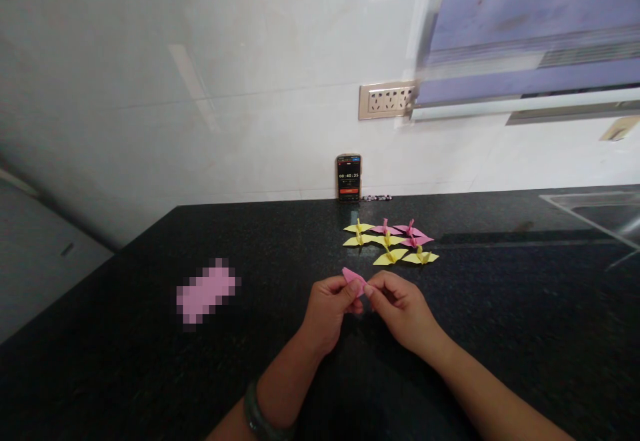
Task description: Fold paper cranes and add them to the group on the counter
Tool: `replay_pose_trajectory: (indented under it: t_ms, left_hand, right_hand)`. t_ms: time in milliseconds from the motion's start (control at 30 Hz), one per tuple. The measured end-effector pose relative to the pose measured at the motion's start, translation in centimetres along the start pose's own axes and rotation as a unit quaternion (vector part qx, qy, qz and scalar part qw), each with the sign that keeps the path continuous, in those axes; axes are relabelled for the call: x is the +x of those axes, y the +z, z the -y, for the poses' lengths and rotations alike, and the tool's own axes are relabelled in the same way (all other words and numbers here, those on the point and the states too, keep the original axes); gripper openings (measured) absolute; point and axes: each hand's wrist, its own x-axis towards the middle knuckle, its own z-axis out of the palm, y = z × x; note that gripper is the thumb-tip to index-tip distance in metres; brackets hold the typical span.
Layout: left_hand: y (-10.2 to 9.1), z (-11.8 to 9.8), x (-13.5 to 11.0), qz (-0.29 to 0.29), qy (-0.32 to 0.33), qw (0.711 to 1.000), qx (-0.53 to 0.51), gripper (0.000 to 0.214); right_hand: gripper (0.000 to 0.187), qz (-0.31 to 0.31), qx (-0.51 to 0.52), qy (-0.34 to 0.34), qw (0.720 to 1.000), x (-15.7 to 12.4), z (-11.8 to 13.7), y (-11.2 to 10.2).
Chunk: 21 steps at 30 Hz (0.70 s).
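A small folded piece of pink origami paper [353,276] is held up between my two hands, above the dark countertop. My left hand [327,304] pinches it between thumb and fingers, covering its lower part. On the other side, my right hand [403,304] pinches its right edge with thumb and forefinger. Just beyond my hands stand several folded paper cranes in rows: yellow ones, such as the yellow crane [391,256], and pink ones, such as the pink crane [385,229]. Their wings are spread.
A phone [349,177] showing a timer leans upright on the wall, with a patterned pen-like item [377,198] beside it. A pixelated pink patch [205,293] covers something on the black countertop [280,247] at left. A sink [600,211] lies at far right, below a wall socket [387,100].
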Motion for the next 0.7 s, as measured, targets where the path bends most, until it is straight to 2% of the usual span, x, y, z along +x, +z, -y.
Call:
replay_pose_trajectory:
  t_ms: [133,233,433,700]
  left_hand:
    - [-0.1,-0.3,0.0,-0.017,0.036,0.998,0.045,0.019]
    - [-0.2,-0.4,0.1,-0.034,0.06,0.996,0.055,0.02]
    - [0.2,-0.9,-0.2,-0.033,0.056,0.995,0.074,0.018]
    - [0.1,-0.9,-0.3,-0.053,0.068,0.993,0.087,0.02]
  right_hand:
    - [0.018,-0.002,-0.003,0.016,1.0,0.1,-0.4,0.0]
    - [0.019,0.02,-0.002,0.018,1.0,0.0,-0.5,0.1]
    - [0.017,0.079,0.037,0.044,0.995,-0.1,-0.5,0.7]
    - [0.03,0.089,0.071,0.066,0.991,-0.1,-0.5,0.7]
